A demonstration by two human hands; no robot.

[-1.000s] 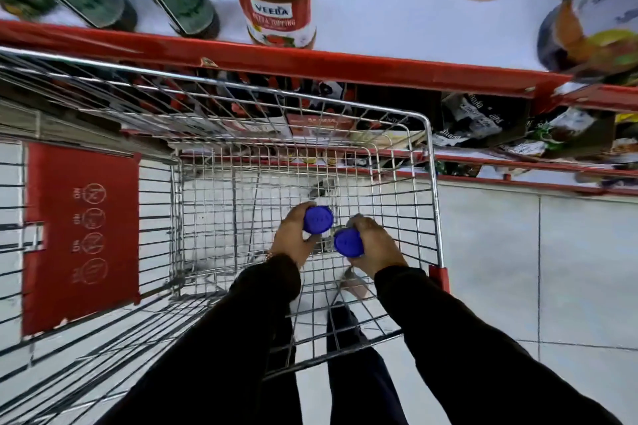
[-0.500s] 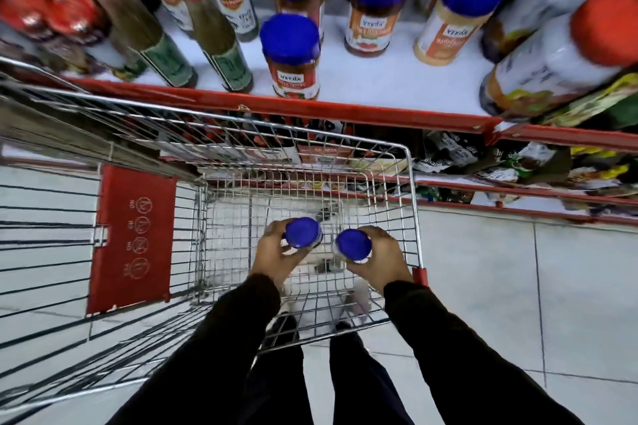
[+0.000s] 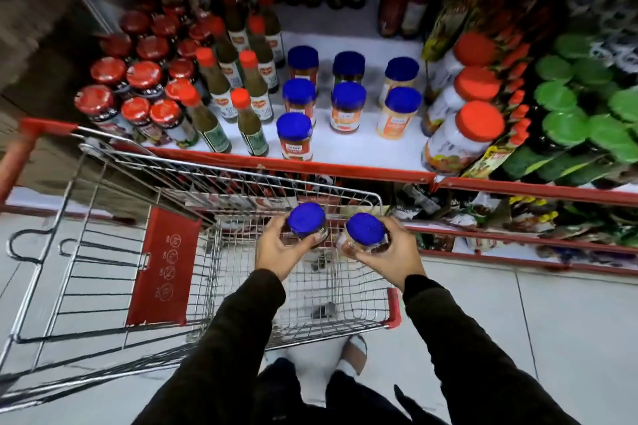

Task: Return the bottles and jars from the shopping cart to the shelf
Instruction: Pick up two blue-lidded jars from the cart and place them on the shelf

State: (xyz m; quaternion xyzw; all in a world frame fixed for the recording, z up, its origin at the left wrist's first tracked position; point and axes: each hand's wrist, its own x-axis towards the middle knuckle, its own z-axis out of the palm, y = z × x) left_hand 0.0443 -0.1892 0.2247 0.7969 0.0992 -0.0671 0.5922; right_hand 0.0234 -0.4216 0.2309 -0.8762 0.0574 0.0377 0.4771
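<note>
My left hand (image 3: pixel 276 254) grips a blue-lidded jar (image 3: pixel 306 220), and my right hand (image 3: pixel 390 257) grips a second blue-lidded jar (image 3: pixel 365 229). Both jars are held upright, side by side, above the far end of the wire shopping cart (image 3: pixel 214 248). The cart's basket below them looks bare. Just beyond the cart runs the white shelf (image 3: pixel 362 155) with a red front edge. On it stand several matching blue-lidded jars (image 3: pixel 295 134) in three rows.
Red-lidded jars (image 3: pixel 138 93) and red-capped green sauce bottles (image 3: pixel 248 117) crowd the shelf's left part. Large red-lidded jars (image 3: pixel 459 134) and green-capped bottles (image 3: pixel 569 128) fill the right. A lower shelf (image 3: pixel 518 241) holds packets. My feet stand on the tiled floor (image 3: pixel 569 321) behind the cart.
Both hands have lifted the two jars up from the cart's bottom toward its far rim. My view has tilted up, so more of the shelf shows.
</note>
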